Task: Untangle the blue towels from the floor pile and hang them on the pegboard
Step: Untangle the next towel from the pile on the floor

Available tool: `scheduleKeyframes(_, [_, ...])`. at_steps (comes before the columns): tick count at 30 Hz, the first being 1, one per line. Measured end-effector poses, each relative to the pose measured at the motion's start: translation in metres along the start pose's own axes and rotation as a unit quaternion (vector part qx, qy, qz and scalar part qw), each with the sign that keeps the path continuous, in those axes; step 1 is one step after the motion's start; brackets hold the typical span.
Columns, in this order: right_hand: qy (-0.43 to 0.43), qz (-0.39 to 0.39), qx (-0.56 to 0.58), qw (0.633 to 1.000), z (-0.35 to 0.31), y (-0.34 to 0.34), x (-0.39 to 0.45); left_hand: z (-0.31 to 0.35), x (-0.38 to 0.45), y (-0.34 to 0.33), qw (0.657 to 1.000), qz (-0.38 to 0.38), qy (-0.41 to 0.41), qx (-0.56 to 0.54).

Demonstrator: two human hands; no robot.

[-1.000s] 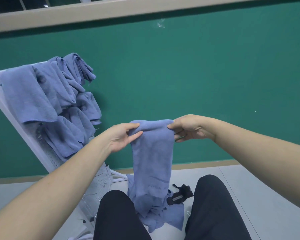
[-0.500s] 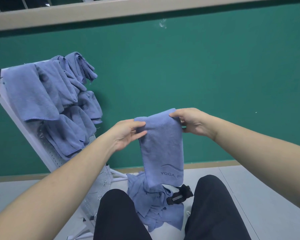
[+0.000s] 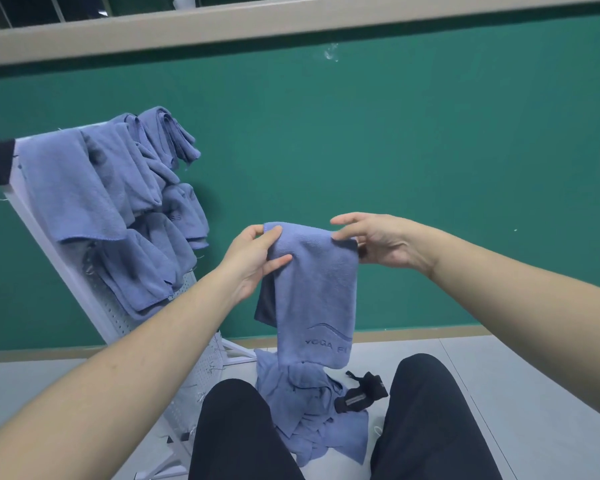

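towel (image 3: pixel 314 292) reads "yoga fi", perhaps cut off.

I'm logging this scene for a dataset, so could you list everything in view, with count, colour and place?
held towel: one, blue, hanging between both hands at centre, printed lettering near its lower end
floor pile: several tangled blue towels, exact count unclear, on the floor between the knees
hung towels: several, blue, overlapping so no exact count, draped over the pegboard at left
pegboard: one, white, perforated, leaning on its stand at left
black strap: one, black, on the floor beside the pile
wall: green, behind everything
floor: light grey
legs: two, in black trousers, bottom centre
left hand: pinches the towel's top left corner
right hand: pinches the top right corner
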State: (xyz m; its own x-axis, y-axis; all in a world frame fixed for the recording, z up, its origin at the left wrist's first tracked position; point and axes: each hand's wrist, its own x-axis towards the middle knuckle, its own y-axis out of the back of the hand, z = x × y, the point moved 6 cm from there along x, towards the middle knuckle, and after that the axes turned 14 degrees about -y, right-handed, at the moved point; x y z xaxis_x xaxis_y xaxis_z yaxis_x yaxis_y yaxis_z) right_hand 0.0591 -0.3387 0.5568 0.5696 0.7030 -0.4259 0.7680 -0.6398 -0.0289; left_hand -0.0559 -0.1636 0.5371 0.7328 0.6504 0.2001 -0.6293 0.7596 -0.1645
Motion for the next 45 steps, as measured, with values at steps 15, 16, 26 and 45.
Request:
scheduleKeyframes(15, [0.000, 0.063, -0.145, 0.987, -0.005, 0.006, 0.000, 0.008, -0.006, -0.002, 0.981, -0.127, -0.039, 0.139])
scheduleKeyframes(16, [-0.007, 0.061, -0.172, 0.983, -0.004, 0.006, 0.000, 0.008, -0.005, -0.002, 0.980, -0.125, -0.044, 0.146])
scheduleKeyframes(26, [0.029, 0.168, -0.484, 0.858, -0.009, 0.002, -0.010, 0.012, -0.008, -0.009, 0.898, -0.211, -0.089, 0.375])
scheduleKeyframes(45, [0.151, 0.161, -0.213, 0.952, -0.004, 0.010, -0.007, 0.019, -0.013, -0.008, 0.967, -0.088, -0.127, 0.202])
